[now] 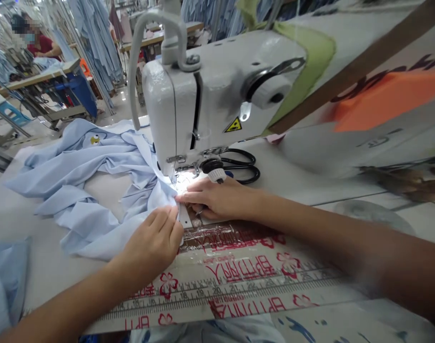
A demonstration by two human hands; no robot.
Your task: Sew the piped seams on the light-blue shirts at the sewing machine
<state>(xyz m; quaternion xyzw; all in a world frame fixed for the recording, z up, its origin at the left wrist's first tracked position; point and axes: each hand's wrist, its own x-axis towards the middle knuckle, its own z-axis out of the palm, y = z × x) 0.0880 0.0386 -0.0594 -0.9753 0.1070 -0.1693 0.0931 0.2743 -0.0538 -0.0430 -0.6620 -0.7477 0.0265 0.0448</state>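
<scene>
Light blue shirt fabric lies in loose folds on the left of the table, its right edge running under the head of a white sewing machine. My left hand is closed, pinching the fabric's edge just in front of the needle area. Close beside it, my right hand reaches in from the right, fingertips at the fabric edge by the lit presser foot. Its fingers are bent together, and something small and metallic shows beneath them. The machine head and my fingers partly hide the stitching spot.
A printed ruler is taped along the table's front edge. Black-handled scissors lie behind my right hand. Another blue cloth piece sits at the lower left. A co-worker sits at a far table, near hanging blue garments.
</scene>
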